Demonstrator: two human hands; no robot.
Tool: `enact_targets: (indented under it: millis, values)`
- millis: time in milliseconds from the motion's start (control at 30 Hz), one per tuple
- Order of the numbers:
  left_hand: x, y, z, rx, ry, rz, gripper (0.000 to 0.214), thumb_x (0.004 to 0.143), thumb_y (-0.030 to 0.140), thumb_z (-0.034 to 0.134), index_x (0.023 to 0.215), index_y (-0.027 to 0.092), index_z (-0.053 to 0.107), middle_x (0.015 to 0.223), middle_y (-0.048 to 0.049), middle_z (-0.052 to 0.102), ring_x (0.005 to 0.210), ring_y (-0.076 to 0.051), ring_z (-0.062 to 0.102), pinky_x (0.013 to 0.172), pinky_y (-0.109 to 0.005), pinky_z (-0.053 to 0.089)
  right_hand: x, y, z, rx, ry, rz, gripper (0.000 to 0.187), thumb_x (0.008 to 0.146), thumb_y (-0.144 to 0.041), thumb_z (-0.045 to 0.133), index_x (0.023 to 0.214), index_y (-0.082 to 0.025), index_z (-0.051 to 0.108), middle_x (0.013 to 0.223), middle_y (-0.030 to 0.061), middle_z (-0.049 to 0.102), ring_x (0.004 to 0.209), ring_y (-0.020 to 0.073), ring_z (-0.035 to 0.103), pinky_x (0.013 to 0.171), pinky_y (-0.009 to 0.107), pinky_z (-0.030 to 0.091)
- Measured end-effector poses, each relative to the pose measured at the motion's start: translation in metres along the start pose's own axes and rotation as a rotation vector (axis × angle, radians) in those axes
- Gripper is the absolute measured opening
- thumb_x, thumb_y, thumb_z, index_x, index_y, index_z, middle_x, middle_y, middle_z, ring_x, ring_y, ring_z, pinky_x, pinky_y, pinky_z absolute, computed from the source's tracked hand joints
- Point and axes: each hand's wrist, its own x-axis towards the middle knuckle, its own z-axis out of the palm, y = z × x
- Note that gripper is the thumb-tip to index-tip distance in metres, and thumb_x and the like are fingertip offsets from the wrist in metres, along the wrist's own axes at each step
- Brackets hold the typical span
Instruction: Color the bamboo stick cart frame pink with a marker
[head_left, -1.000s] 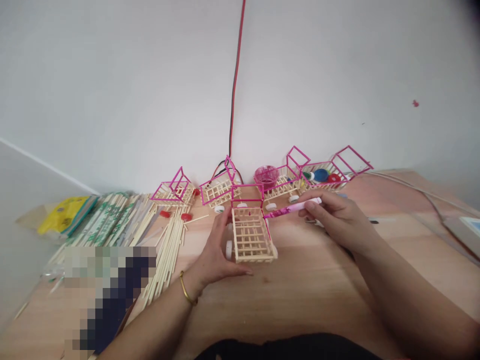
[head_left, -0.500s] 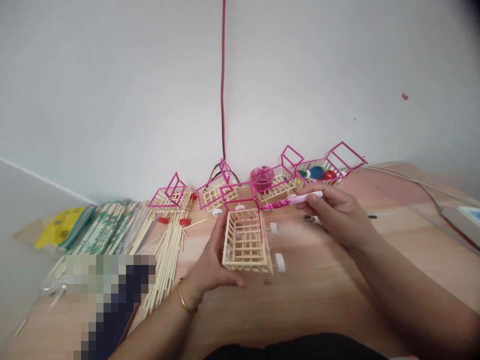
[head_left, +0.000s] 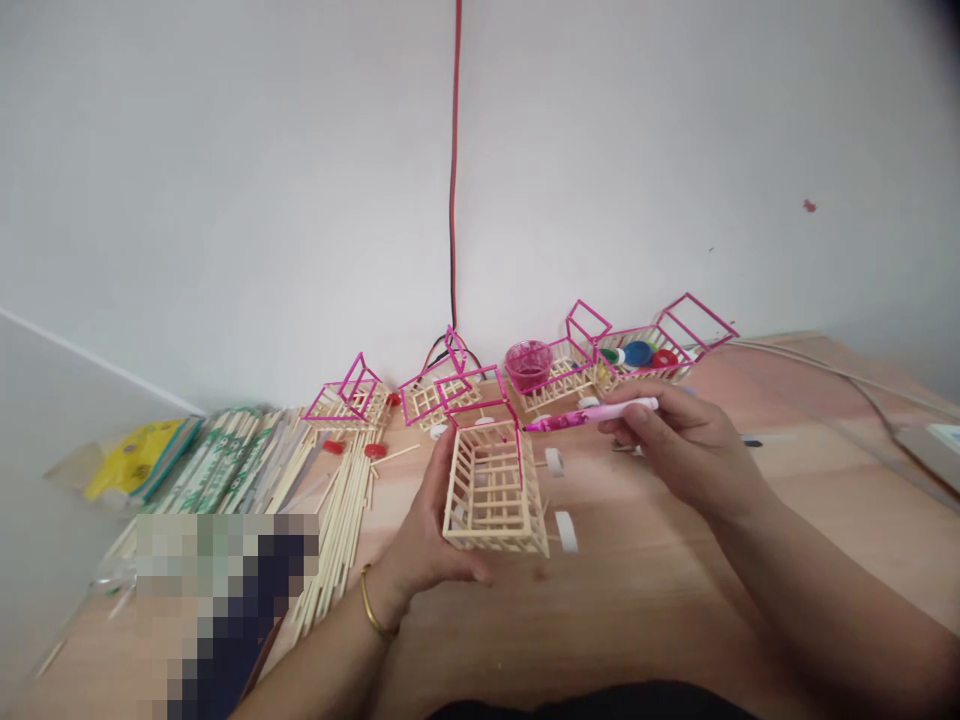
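My left hand point(head_left: 431, 535) is closed around the left side of a small cart point(head_left: 495, 490) made of thin wooden sticks. The cart's handle frame and part of its right top rail are pink, while the rest is bare wood. White wheels point(head_left: 566, 532) stick out on its right side. Between the fingers of my right hand point(head_left: 686, 440) is a pink marker point(head_left: 592, 413) with a white rear end. Its tip points left, close by the cart's far right top corner; whether it touches the stick I cannot tell.
Several similar pink-edged carts point(head_left: 349, 400) stand along the wall. A plastic cup point(head_left: 529, 366) stained pink sits among them, and coloured lids point(head_left: 637, 353) lie in the far right cart. Loose sticks point(head_left: 341, 530), bundled sticks point(head_left: 206, 455) and a yellow bag point(head_left: 139, 460) occupy the left.
The view has shifted slightly, so everything appears a little lower and further right. The marker tip has moved slightly toward me beside the cart's corner. Both hands keep their holds.
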Motion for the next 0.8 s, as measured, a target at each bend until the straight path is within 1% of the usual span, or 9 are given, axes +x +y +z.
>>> enact_targets:
  millis: [67,167,267,433,533,667,800]
  values:
    - [0.000,0.001,0.000,-0.002,-0.002,0.003,0.143,0.041,0.066,0.087,0.158,0.034,0.010,0.163,-0.0149,0.024,0.148,-0.041,0.027,0.122,-0.057,0.020,0.000,0.003,0.001,0.007,0.008,0.006,0.029,0.090,-0.050,0.063,0.103,-0.026,0.072,0.079,0.0046,0.073,0.067,0.0169,0.068,0.061,0.029,0.057]
    - [-0.001,0.003,0.001,0.000,0.002,-0.009,0.143,0.042,0.065,0.088,0.158,0.034,0.011,0.163,-0.0150,0.025,0.149,-0.041,0.026,0.122,-0.057,0.019,0.001,0.007,0.002,0.014,-0.016,-0.015,0.028,0.091,-0.047,0.062,0.105,-0.025,0.072,0.081,0.0043,0.074,0.067,0.0152,0.066,0.061,0.027,0.056]
    - [-0.002,0.003,0.002,0.007,0.012,-0.029,0.144,0.041,0.067,0.087,0.158,0.033,0.011,0.162,-0.0155,0.025,0.149,-0.041,0.025,0.122,-0.057,0.019,0.001,0.008,0.004,0.022,-0.030,-0.038,0.028,0.092,-0.046,0.061,0.106,-0.024,0.072,0.083,0.0044,0.074,0.068,0.0151,0.066,0.062,0.027,0.056]
    - [-0.001,0.001,0.001,0.003,0.018,-0.027,0.144,0.040,0.069,0.086,0.158,0.032,0.011,0.161,-0.0170,0.027,0.146,-0.042,0.031,0.120,-0.058,0.024,-0.002,0.000,0.005,0.027,-0.051,-0.039,0.026,0.091,-0.047,0.062,0.099,-0.024,0.072,0.078,0.0040,0.073,0.068,0.0157,0.068,0.061,0.027,0.057]
    - [-0.001,0.001,0.000,0.015,0.026,-0.016,0.144,0.040,0.071,0.084,0.158,0.032,0.011,0.160,-0.0173,0.029,0.146,-0.042,0.032,0.120,-0.058,0.024,-0.003,-0.002,0.004,0.016,-0.055,-0.052,0.027,0.091,-0.048,0.062,0.096,-0.024,0.073,0.079,0.0052,0.074,0.068,0.0159,0.067,0.061,0.027,0.056]
    - [-0.001,0.000,0.001,0.019,0.014,-0.011,0.145,0.041,0.074,0.082,0.158,0.031,0.008,0.161,-0.0179,0.026,0.147,-0.042,0.029,0.120,-0.057,0.023,-0.001,0.005,0.004,0.035,-0.003,-0.021,0.028,0.091,-0.048,0.063,0.102,-0.024,0.072,0.081,0.0049,0.074,0.068,0.0164,0.067,0.062,0.029,0.057]
    - [-0.001,0.000,0.002,-0.029,0.010,0.012,0.141,0.042,0.071,0.084,0.158,0.034,0.011,0.164,-0.0156,0.022,0.148,-0.041,0.027,0.121,-0.057,0.022,0.001,0.013,0.004,0.080,-0.007,-0.020,0.026,0.091,-0.045,0.063,0.105,-0.025,0.071,0.084,0.0040,0.074,0.069,0.0152,0.066,0.062,0.028,0.056]
